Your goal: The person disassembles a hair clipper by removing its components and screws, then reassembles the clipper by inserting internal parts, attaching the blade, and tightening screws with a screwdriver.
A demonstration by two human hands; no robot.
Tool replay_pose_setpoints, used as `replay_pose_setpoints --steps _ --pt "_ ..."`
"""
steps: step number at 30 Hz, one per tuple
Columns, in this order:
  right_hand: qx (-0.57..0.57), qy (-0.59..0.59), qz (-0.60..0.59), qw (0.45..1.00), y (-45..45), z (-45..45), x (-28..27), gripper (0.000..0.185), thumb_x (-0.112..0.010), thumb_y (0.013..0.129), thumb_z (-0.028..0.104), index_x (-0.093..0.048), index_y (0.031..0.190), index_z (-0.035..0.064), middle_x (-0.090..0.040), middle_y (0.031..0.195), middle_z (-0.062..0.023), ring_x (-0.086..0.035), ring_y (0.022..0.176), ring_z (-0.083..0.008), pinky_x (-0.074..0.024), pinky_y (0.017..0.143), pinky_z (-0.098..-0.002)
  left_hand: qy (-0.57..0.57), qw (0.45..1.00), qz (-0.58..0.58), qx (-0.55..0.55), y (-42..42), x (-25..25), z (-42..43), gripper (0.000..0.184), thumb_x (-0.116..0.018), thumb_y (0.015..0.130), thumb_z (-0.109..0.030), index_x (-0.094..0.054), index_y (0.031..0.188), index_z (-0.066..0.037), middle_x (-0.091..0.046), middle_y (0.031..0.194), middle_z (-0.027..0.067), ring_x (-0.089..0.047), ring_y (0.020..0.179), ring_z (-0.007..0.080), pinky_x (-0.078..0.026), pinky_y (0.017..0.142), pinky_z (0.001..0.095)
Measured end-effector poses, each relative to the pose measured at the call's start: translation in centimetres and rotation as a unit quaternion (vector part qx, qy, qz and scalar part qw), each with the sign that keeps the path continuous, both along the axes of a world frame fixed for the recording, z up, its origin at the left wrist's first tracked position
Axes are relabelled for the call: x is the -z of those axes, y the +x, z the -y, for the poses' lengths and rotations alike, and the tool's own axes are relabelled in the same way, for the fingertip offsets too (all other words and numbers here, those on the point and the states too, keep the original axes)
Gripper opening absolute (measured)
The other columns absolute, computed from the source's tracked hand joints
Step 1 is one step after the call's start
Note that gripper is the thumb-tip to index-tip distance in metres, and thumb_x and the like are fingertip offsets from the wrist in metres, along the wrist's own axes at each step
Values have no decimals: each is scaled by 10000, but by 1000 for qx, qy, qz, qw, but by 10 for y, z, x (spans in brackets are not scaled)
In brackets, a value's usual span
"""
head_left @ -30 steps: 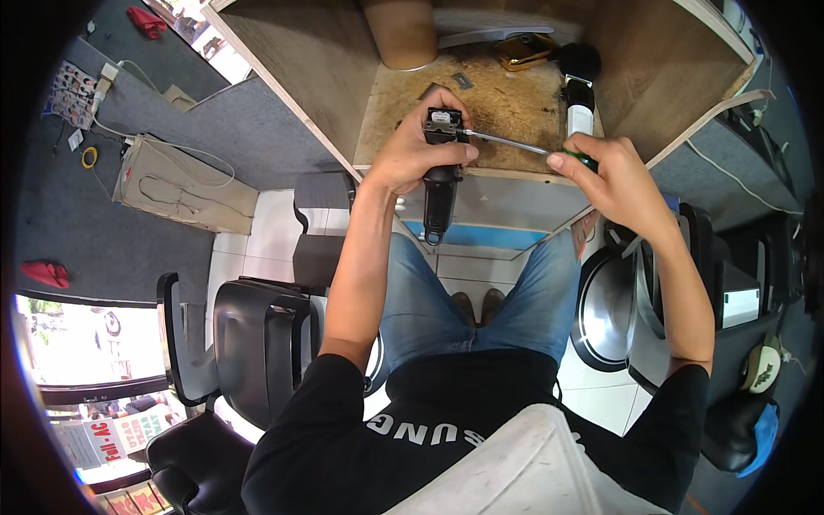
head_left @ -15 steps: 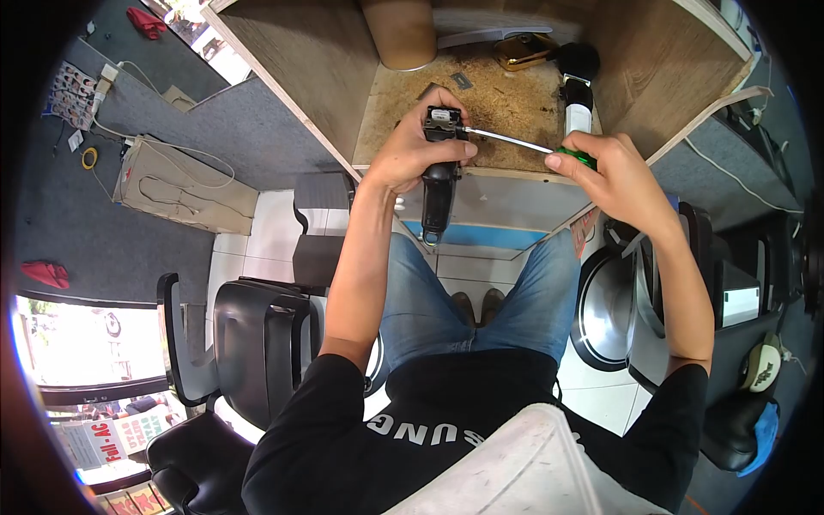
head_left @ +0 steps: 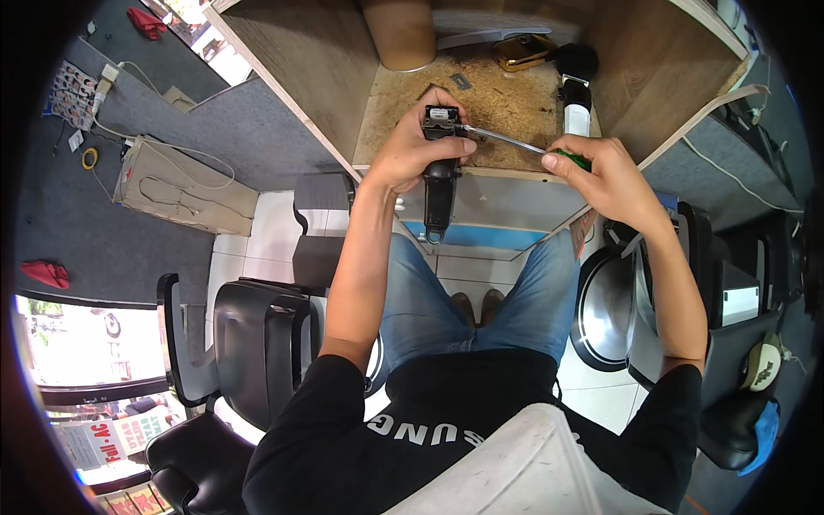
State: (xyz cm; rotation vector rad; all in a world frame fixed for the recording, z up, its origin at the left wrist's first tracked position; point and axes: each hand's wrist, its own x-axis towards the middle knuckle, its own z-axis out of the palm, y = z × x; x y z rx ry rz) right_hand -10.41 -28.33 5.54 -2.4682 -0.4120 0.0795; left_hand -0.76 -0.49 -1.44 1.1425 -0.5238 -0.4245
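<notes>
My left hand (head_left: pixel 416 153) is wrapped round a black hair clipper (head_left: pixel 439 193), held upright with its head at the top and a hanging loop at its lower end. In my right hand (head_left: pixel 608 176) is a screwdriver (head_left: pixel 508 139) with a green handle, mostly covered by my fingers. Its shaft points left, and the tip meets the side of the clipper's head. Whether the tip sits in a screw is too small to tell. Behind the clipper, a small flat metal piece (head_left: pixel 462 81) lies on the wooden shelf (head_left: pixel 506 99).
On the shelf stand a brown cylinder (head_left: pixel 402 39), a gold clipper (head_left: pixel 522 53) and a black brush (head_left: pixel 578 62) beside a white-and-black device (head_left: pixel 578 116). Wooden side panels enclose the shelf. Black chairs (head_left: pixel 257 335) flank me, and a cardboard box (head_left: pixel 180 184) is at left.
My right hand and the screwdriver handle have shifted slightly left and down, tilting the shaft a little. The clipper stays almost where it was in my left hand.
</notes>
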Motion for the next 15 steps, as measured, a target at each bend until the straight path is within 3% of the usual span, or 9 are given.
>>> replay_pose_setpoints --steps 3,6,9,15 --pt "119 86 35 989 0 -6 10 347 -655 1024 294 -670 1149 -29 -692 809 -207 -699 762 -375 -524 688 -421 -60 997 -31 -21 -2 1 -1 310 -757 885 5 -568 1118 -71 -622 994 66 -639 814 187 -540 670 341" --pt "119 123 203 964 5 -21 31 343 -605 1018 180 -599 1268 -55 -697 1026 -281 -705 921 -447 -541 787 -469 -185 977 -101 -38 8 7 -8 188 -642 981 -108 -585 1155 -66 -615 1029 95 -578 941 212 -537 714 344" --pt "87 42 264 960 14 -39 37 404 -561 981 76 -518 1348 -86 -656 1206 -301 -678 1012 -487 -532 886 -523 -245 958 -143 -53 22 8 -12 208 -644 975 -129 -585 1157 -48 -618 1024 108 -588 927 232 -542 705 354" --pt "119 -156 217 956 45 -64 53 371 -632 856 -29 -574 1211 -120 -621 1063 -322 -720 920 -463 -614 730 -501 -178 970 -107 -130 26 7 -16 257 -667 967 -145 -552 1172 -41 -625 1032 130 -610 922 250 -554 689 359"
